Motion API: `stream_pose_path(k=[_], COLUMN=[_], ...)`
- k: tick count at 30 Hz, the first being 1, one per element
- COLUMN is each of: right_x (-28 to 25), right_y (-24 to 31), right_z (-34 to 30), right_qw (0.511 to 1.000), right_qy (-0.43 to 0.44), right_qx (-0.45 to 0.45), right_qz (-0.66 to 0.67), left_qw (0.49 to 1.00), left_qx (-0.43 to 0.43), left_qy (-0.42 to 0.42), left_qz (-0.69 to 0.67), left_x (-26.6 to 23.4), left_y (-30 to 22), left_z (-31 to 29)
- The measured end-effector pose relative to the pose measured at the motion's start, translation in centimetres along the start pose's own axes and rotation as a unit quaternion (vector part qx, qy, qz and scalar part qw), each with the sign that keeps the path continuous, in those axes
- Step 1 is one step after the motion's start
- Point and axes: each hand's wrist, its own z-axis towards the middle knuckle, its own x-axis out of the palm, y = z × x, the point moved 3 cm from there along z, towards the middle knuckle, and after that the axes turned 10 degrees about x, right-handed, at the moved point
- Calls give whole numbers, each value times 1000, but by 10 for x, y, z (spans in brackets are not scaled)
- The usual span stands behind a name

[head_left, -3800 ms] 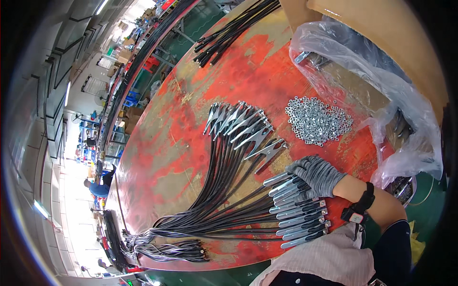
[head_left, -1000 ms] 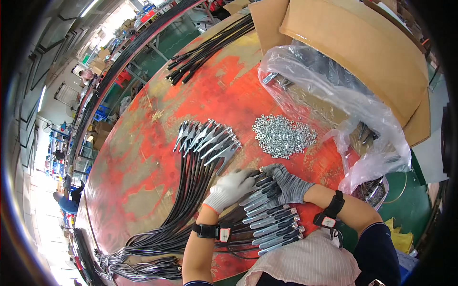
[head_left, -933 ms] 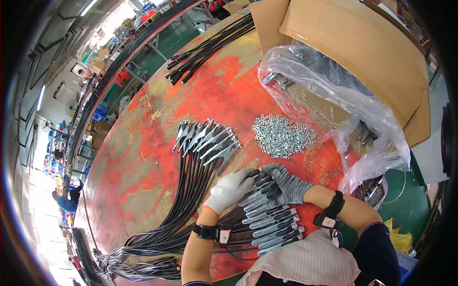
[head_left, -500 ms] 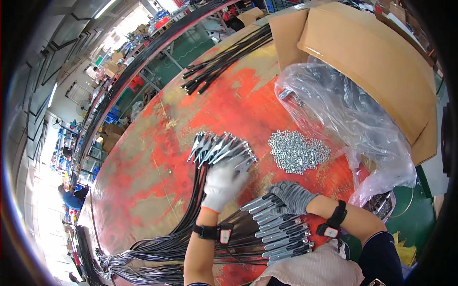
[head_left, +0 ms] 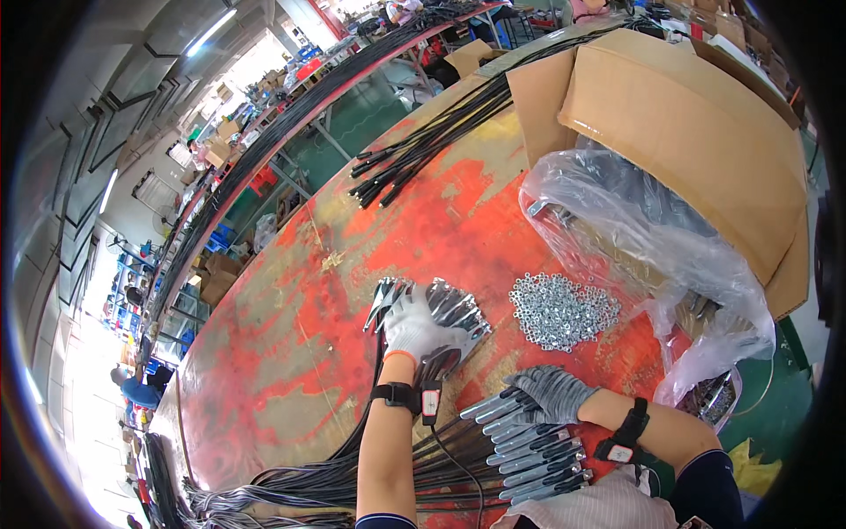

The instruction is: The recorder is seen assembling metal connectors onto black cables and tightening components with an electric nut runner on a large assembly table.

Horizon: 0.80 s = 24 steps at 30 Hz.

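My left hand (head_left: 418, 324), in a white glove, lies with fingers spread over a fanned heap of metal spring clips (head_left: 458, 309). Below its palm a dark, shiny clip-like part (head_left: 443, 360) shows; whether the hand grips it is hidden. Closer to me, a row of silver clips (head_left: 533, 458) with dark ends lies side by side. Curled over the far end of this row is my right hand (head_left: 551, 394), in a grey striped glove, its fingers closed on a clip. Black cables (head_left: 352, 472) run from the clips toward the left.
A pile of small metal nuts (head_left: 564, 310) lies right of the heap. Behind it stands an open cardboard box (head_left: 679, 132) with a clear plastic bag (head_left: 608, 203) spilling out. More black cables (head_left: 414, 159) lie on the far side of the worn red table (head_left: 273, 353).
My left hand has spread its fingers and moved onto the heap of clips. A cable now hangs below its wrist. My right hand stays at the row; the whole view has shifted slightly.
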Motion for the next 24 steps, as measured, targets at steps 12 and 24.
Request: stream_pose_path(k=[12, 24], right_x=[2, -71], right_y=[-2, -14], right_z=[3, 40], right_qw=[999, 980], right_qy=[45, -193], right_qx=[29, 51], right_qz=[-7, 8], left_qw=[985, 973], left_qx=[94, 183], left_qy=[135, 81], left_qz=[-60, -115], left_x=[12, 39], left_y=[-49, -40], left_z=[-30, -44])
